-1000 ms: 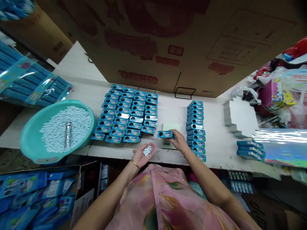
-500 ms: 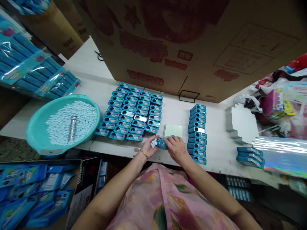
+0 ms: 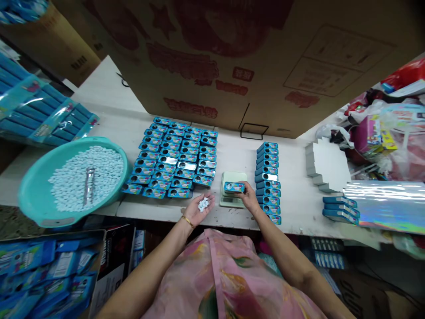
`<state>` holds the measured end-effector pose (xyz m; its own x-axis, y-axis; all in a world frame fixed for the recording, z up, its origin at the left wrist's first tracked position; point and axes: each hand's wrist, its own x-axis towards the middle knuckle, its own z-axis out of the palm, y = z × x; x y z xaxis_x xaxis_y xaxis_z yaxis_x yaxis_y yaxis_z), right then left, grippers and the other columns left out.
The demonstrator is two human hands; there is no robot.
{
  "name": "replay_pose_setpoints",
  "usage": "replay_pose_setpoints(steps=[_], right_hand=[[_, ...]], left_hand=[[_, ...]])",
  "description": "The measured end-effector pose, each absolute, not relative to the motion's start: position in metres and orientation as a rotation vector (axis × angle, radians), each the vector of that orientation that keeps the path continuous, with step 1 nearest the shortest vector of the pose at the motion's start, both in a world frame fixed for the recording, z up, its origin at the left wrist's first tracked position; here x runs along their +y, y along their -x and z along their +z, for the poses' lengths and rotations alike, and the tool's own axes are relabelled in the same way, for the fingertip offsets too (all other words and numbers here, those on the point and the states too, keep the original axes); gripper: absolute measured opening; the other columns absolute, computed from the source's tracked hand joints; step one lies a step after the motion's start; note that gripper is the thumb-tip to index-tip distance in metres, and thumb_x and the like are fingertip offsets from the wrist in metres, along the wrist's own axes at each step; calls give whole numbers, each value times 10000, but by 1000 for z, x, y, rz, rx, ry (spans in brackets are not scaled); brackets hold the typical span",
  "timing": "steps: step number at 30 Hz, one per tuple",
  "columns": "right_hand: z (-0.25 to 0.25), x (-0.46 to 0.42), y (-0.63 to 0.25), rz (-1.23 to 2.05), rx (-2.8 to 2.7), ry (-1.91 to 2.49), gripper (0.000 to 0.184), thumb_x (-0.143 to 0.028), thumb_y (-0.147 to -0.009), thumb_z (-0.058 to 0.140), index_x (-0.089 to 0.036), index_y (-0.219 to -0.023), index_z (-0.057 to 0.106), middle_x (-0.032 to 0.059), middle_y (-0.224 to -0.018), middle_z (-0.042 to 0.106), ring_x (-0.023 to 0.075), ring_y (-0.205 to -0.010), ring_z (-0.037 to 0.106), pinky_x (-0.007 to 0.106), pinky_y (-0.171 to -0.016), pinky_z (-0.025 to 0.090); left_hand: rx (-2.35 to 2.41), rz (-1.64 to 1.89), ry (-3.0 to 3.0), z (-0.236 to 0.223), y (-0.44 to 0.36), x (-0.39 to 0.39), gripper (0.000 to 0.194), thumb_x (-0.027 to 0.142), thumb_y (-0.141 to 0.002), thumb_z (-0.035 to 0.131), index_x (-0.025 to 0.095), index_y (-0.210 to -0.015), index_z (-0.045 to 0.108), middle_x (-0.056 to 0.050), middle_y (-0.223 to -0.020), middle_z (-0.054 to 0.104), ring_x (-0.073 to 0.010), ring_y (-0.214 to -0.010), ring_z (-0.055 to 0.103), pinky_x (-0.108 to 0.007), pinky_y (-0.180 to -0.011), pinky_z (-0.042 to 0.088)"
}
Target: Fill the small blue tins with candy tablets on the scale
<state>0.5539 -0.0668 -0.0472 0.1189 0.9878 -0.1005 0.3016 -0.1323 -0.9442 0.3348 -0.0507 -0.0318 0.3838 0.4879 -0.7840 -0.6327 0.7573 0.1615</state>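
Note:
Palm up, my left hand (image 3: 198, 210) cups a small heap of white candies (image 3: 203, 204) near the table edge; its fingers are extended, slightly curled. My right hand (image 3: 249, 197) grips a small blue tin (image 3: 234, 187) by its right end, over the pale kitchen scale (image 3: 232, 202). Whether the tin touches the scale, I cannot tell. Left of the scale stand several rows of blue tins (image 3: 172, 167), each with a dark round spot on the lid. A single column of blue tins (image 3: 267, 170) lines up to the right, just beyond my right hand.
A turquoise basin (image 3: 114, 208) full of white candies holds a metal cylinder (image 3: 89, 186). Behind the tins rises a large cardboard box (image 3: 265, 102). White cut card (image 3: 328, 164) and three stacked blue boxes (image 3: 340, 209) lie right. Below left, a carton holds blue packages (image 3: 26, 274).
My hands have parted. The right has moved the tin away from my left palm to over the scale; the left stays cupped under the candies, slightly to the left. The whole view has shifted a little.

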Motion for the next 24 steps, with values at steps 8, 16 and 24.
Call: replay_pose_setpoints(steps=[8, 16, 24], right_hand=[[-35, -76, -574, 1116, -1259, 1483, 566, -217, -645, 587, -235, -1167, 367, 61, -1204, 425, 180, -1118, 386, 362, -926, 310], [-19, -90, -584, 884, -1056, 1652, 325, -293, -724, 507, -196, -1035, 518, 75, -1046, 541, 169, -909, 512, 335, -778, 429], [-22, -88, -584, 742, -1081, 1686, 270, -292, -739, 489, -189, -981, 550, 58, -970, 565, 145, -812, 534, 308, -741, 439]], left_hand=[[1012, 710, 209, -31, -321, -69, 172, 109, -757, 424, 69, -780, 589, -129, -773, 642, -178, -759, 611, -297, -692, 505], [1070, 707, 237, -33, -314, -76, 169, 85, -753, 421, 67, -779, 587, -131, -773, 641, -176, -744, 614, -287, -669, 515], [1079, 707, 251, -31, -310, -77, 195, 81, -755, 406, 77, -839, 582, -127, -776, 641, -172, -751, 615, -290, -671, 517]])
